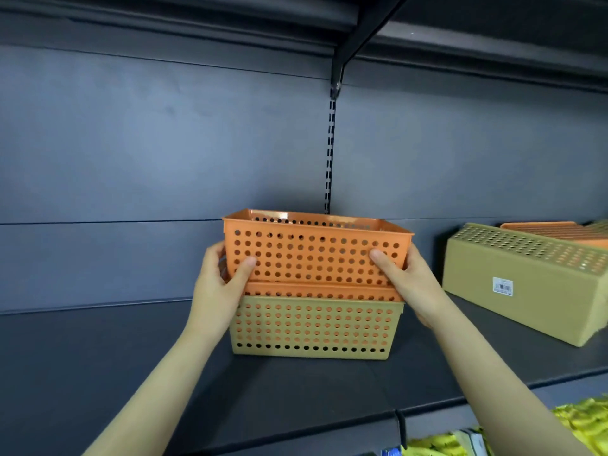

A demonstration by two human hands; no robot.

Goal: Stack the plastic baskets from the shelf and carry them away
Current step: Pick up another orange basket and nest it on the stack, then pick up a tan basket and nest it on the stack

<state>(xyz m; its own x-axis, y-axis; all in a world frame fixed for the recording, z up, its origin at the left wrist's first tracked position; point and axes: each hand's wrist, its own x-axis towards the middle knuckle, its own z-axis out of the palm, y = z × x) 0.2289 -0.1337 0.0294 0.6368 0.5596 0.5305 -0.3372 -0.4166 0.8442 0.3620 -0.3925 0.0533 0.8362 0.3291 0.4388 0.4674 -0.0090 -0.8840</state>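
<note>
A perforated orange basket (312,248) sits partly nested at the top of a stack on the dark shelf (98,357). Below it shows the rim of a second orange basket (322,291), nested in a tan basket (312,327) that stands on the shelf. My left hand (218,287) grips the top orange basket's left end, thumb on its front wall. My right hand (411,284) grips its right end the same way. Both forearms reach up from the bottom of the view.
To the right on the same shelf lies an overturned tan basket (519,284) with a barcode label, and more orange baskets (559,230) behind it. A shelf above hangs on a bracket (339,70). Yellow packaged goods (579,426) lie on the shelf below, bottom right.
</note>
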